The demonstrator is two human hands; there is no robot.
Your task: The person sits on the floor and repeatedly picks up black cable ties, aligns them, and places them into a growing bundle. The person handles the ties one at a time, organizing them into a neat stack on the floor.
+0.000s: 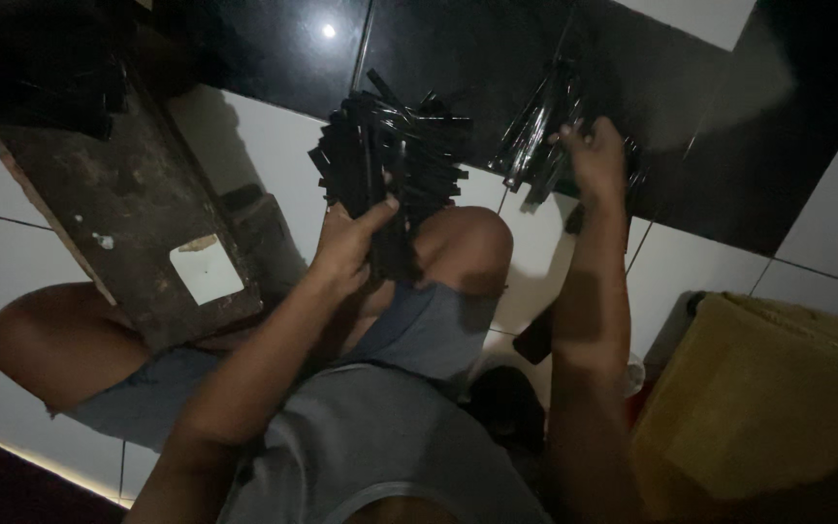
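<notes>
At the left, a dark wooden board [138,213] is seen leaning over the bent leg, with a pale square patch on it; nothing on it is touched by either hand. Next to it, near the middle, a thick bunch of black shiny strips [390,160] is held up above the knee; the left hand [351,243] is clamped around the bottom of the bunch, with the thumb pressed across the front. A good many strips are judged to be gathered into this bunch already. Further right, a smaller heap of black strips [535,136] is seen lying on the floor [244,136], on the dark tile near where it meets the white tile; the right hand [594,155] is stretched out onto this heap, fingers bent down on it; whether a strip is gripped cannot be told, since the light is poor. So some strips are judged to be left on the floor, not yet joined to the bunch. At the far right, a yellow box [768,398] is seen, well apart from both hands.
</notes>
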